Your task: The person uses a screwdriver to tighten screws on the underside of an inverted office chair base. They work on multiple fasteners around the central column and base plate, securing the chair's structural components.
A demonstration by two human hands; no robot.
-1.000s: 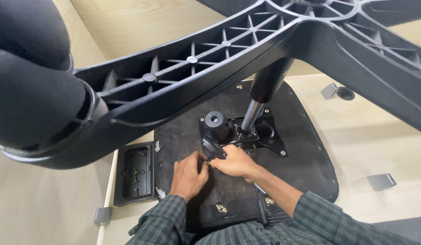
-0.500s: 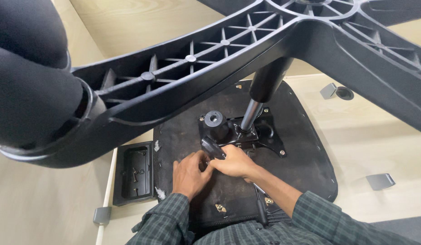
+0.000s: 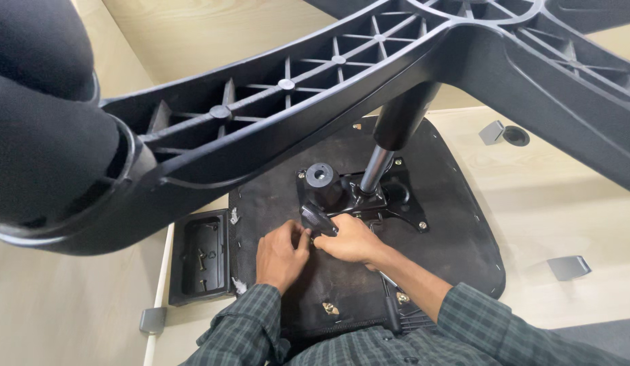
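Observation:
An office chair lies upside down, its black seat underside (image 3: 450,224) facing up. My left hand (image 3: 280,256) and my right hand (image 3: 350,240) meet at a black lever handle (image 3: 316,218) beside the metal tilt mechanism (image 3: 369,198). The right hand's fingers close around the lever; the left hand pinches at its near end. A gas lift column (image 3: 391,142) rises from the mechanism to the black star base (image 3: 315,88) overhead. Both sleeves are dark green plaid.
A large black caster wheel (image 3: 44,129) fills the left foreground. A black armrest pad (image 3: 201,256) lies left of the seat. The surface below is light wood, with grey brackets (image 3: 567,267) and a round grommet (image 3: 516,135) to the right.
Both hands stay at the lever with only slight finger shifts. The chair has not moved.

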